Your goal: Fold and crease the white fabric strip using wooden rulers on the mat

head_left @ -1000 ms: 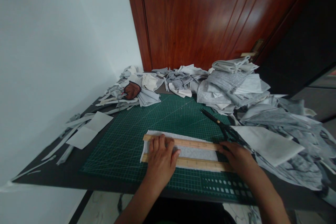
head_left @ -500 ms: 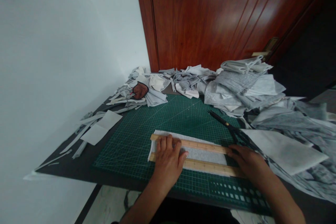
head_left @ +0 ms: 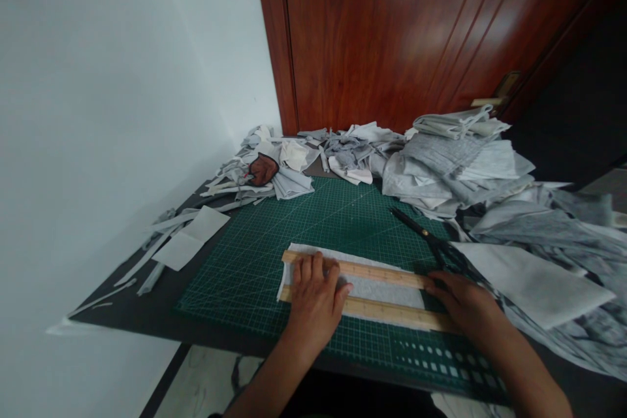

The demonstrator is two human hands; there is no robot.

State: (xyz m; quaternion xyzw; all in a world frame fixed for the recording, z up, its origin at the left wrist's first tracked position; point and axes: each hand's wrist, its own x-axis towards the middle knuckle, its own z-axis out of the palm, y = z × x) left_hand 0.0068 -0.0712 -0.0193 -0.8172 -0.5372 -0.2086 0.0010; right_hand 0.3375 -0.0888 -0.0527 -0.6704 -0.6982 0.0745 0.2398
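Note:
A strip of light grey cloth [head_left: 377,288] lies flat on the green cutting mat [head_left: 255,228]. Two wooden rulers lie lengthwise across it, the far ruler [head_left: 379,272] and the near ruler [head_left: 386,311], roughly parallel with cloth showing between them. My left hand [head_left: 313,294] presses down near their left ends, fingers flat over the far ruler and thumb apart. At the right end, my right hand [head_left: 463,300] pinches the far ruler with thumb and fingers, its palm beside the near ruler's end. Some right fingertips are hidden.
Black scissors [head_left: 426,235] lie just beyond my right hand. A tall stack of grey cloth [head_left: 450,163] and loose fabric [head_left: 539,281] fill the right side. Scraps [head_left: 289,157] line the back, and pale cloth pieces [head_left: 191,238] lie left by the white wall [head_left: 122,111].

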